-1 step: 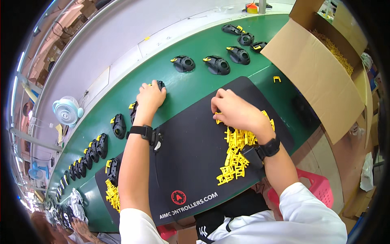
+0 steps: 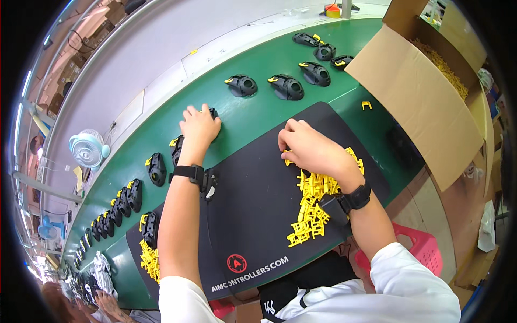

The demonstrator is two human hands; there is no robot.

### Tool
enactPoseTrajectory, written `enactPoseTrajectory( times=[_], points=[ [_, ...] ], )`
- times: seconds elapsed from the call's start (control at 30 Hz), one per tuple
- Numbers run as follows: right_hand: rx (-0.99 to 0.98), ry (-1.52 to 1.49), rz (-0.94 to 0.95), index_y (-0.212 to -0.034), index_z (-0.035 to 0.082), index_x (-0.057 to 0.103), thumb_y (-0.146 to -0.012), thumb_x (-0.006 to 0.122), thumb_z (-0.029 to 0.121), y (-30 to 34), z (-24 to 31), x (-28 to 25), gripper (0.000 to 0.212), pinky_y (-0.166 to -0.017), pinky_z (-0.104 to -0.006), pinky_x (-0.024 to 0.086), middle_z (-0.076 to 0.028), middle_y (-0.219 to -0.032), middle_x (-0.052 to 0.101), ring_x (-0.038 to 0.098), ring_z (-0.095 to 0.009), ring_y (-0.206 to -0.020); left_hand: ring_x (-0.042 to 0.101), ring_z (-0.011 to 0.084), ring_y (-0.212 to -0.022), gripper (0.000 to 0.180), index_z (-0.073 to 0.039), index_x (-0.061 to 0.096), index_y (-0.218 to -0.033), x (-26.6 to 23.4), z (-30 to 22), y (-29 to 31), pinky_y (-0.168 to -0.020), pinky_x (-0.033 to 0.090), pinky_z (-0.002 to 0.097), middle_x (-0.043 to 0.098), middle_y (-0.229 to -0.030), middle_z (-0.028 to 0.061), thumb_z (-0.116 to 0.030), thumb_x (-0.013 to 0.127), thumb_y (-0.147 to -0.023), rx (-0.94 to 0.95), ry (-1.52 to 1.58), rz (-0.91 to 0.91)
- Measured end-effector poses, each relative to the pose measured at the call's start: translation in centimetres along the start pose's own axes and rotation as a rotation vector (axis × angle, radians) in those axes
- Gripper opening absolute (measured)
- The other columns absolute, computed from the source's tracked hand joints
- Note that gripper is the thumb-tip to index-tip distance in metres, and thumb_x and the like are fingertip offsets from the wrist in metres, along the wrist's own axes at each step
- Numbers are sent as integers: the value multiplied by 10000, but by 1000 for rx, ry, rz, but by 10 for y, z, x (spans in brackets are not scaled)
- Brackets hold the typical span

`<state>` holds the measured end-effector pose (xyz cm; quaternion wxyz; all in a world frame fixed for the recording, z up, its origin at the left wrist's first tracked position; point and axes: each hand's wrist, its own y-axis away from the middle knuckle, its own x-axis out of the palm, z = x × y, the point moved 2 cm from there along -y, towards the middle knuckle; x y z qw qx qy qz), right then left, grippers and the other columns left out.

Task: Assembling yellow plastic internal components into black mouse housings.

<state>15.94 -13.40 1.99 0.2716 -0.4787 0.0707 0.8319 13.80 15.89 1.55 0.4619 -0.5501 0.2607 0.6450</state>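
Observation:
My left hand (image 2: 200,127) is closed over a black plastic shell (image 2: 214,113) on the green table; the fingers hide most of it. My right hand (image 2: 315,146) pinches a small yellow plastic clip (image 2: 287,156) above the black mat (image 2: 247,210). Under and beside that hand lies a loose heap of yellow clips (image 2: 311,207). Close to my left forearm, another black shell with a yellow clip (image 2: 176,148) rests on the table. One more black shell (image 2: 149,229) sits at the mat's left edge, by a second heap of yellow clips (image 2: 149,261).
Several black shells with yellow clips stand in a curved row along the green table (image 2: 177,102). At the right, a large open cardboard box (image 2: 414,102) holds more yellow pieces. A single yellow clip (image 2: 367,105) lies near it. Another person's hands (image 2: 107,304) show at lower left.
The fingers of my left hand have shifted slightly and spread a little over the black shell. My right hand stays in nearly the same place with the yellow clip.

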Motion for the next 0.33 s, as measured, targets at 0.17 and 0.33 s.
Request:
enactPoseTrajectory(
  times=[0.17,0.33],
  points=[
    [58,-185,-175,-1022,-11,543,-941,655,90,-7,9,-12,171,-753,-444,540,-205,-890,683,675,-397,-853,536,423,-1194,529,-128,574,-1339,-11,-53,-27,-926,523,536,513,-1266,241,-315,680,-856,286,399,-228],
    [93,-388,-223,-1164,32,535,-953,660,117,-15,19,-23,259,-747,-417,548,-207,-899,705,701,-380,-840,527,404,-1243,587,-176,513,-1414,1,-81,-42,-952,517,536,462,-1377,260,-367,700,-891,133,465,-1]
  ],
)
